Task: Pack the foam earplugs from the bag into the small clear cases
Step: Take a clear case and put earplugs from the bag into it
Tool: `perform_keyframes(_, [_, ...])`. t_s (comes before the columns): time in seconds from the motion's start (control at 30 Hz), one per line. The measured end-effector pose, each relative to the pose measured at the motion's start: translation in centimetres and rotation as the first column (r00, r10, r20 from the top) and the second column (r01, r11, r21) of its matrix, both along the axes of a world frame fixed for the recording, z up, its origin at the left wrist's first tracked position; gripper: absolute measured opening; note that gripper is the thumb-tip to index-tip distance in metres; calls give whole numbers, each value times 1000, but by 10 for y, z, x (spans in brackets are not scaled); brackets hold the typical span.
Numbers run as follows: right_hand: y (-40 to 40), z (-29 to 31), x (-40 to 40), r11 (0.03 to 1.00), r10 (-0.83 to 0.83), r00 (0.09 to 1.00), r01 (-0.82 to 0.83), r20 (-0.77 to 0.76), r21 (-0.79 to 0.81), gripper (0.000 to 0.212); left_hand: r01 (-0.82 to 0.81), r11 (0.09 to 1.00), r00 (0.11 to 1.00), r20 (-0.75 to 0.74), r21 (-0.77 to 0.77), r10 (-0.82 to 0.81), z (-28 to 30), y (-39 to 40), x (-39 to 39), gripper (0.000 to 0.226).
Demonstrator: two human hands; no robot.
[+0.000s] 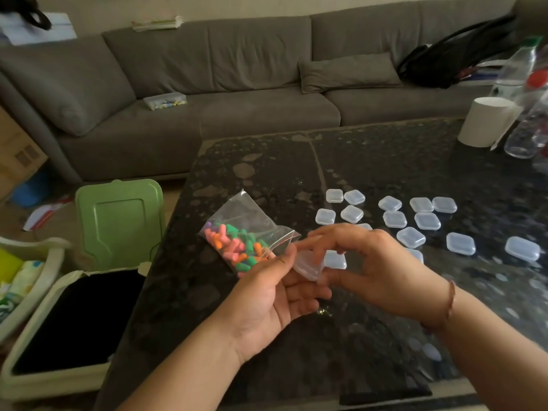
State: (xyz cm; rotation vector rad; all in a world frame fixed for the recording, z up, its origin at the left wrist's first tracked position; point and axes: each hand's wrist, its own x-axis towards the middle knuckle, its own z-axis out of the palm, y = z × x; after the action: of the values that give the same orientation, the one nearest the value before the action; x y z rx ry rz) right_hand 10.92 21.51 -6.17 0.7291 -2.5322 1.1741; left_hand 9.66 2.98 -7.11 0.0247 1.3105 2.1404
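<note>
A small clear case point(307, 266) is held above the dark surface point(385, 161), between both hands. The left hand point(272, 301) cradles it with curled fingers; the right hand point(370, 271) pinches its edge, apparently prying it open. The bag point(246, 232) of coloured foam earplugs point(234, 244) lies just left, more empty cases point(427, 221) beyond. Next, probably, an earplug must be fetched.
</note>
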Motion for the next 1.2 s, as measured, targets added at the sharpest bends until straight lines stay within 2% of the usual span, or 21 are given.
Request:
perform_keyframes(0.1, [5,-1,2,995,-90,981,94,-169,19,17,-99,978,989,129,186,76,-4,4,0,30])
perform_keyframes(0.17, [4,1,3,991,-131,962,130,-238,-21,9,-138,945,978,192,295,83,-8,6,-2,41])
perform_keyframes(0.23, [1,1,4,988,-153,949,147,-275,-44,9,-122,918,982,183,377,56,-11,8,-3,60])
perform_keyframes(0.3, [-3,0,4,987,-159,943,161,-291,-20,11,-71,906,993,115,416,26,-12,10,-3,57])
perform_keyframes(0.53, [-8,-1,4,971,-215,910,238,-354,21,9,-32,918,999,17,395,27,-15,11,-5,36])
perform_keyframes(0.7, [-10,-8,2,962,-230,888,269,-398,42,10,-19,937,999,-29,349,31,-16,9,-7,41])
perform_keyframes(0.9, [-13,-8,1,951,-254,878,304,-406,63,6,-43,960,996,-64,276,63,-18,11,-8,24])
perform_keyframes(1.0, [-15,-7,2,944,-286,874,327,-393,40,5,-35,961,996,-69,274,56,-20,10,-9,25])
perform_keyframes(1.13, [-15,-6,3,950,-283,891,311,-355,26,8,-16,959,997,-63,284,36,-22,8,-12,45])
perform_keyframes(1.2, [-13,-4,4,956,-283,898,292,-336,-25,12,4,960,997,-72,279,16,-23,7,-13,47])
